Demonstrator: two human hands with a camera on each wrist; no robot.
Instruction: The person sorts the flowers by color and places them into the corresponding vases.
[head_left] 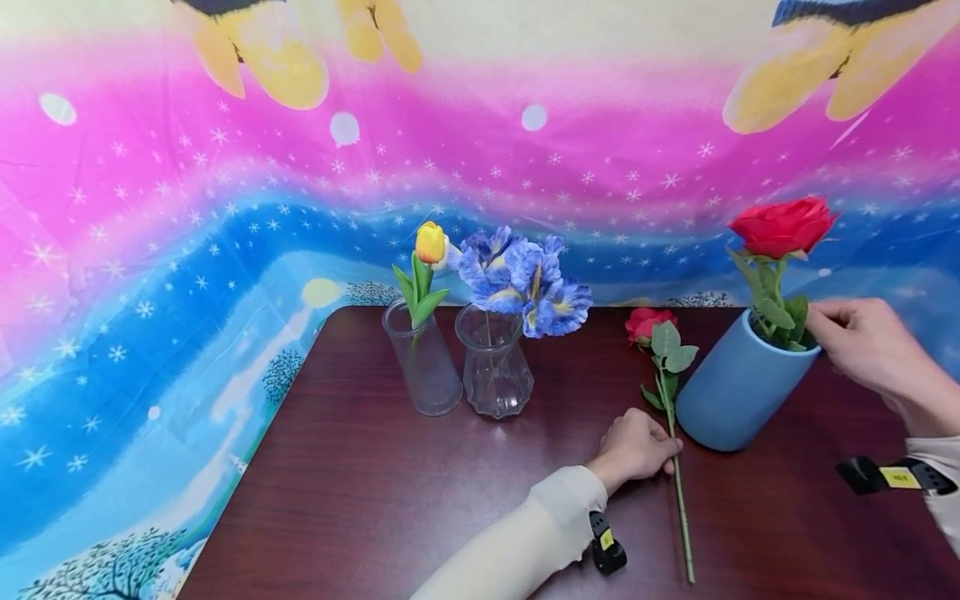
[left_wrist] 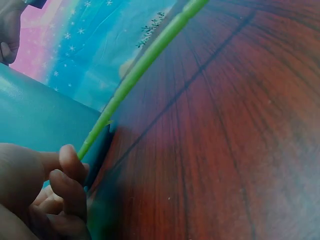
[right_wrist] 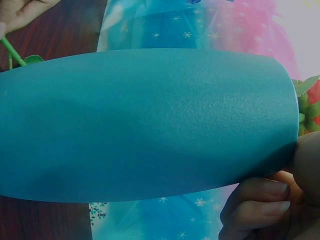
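In the head view my left hand [head_left: 637, 446] pinches the thin green stem of a red rose [head_left: 649, 325] that lies along the table, its bloom toward the back. The left wrist view shows that stem [left_wrist: 145, 62] between thumb and fingertip. To the right stands a blue vase [head_left: 742, 383] with a larger red rose [head_left: 784, 227] in it. My right hand [head_left: 862, 337] grips the vase's rim at its right side. In the right wrist view the thumb is at the rim of the vase [right_wrist: 150, 125], with fingers [right_wrist: 260, 210] curled beside its wall.
A clear cylindrical glass vase [head_left: 431, 379] with a yellow tulip [head_left: 431, 242] stands at the back left. Beside it a faceted glass vase [head_left: 498, 387] holds blue-purple irises [head_left: 536, 279]. Behind the dark wooden table [head_left: 360, 492] hangs a colourful printed cloth [head_left: 465, 150].
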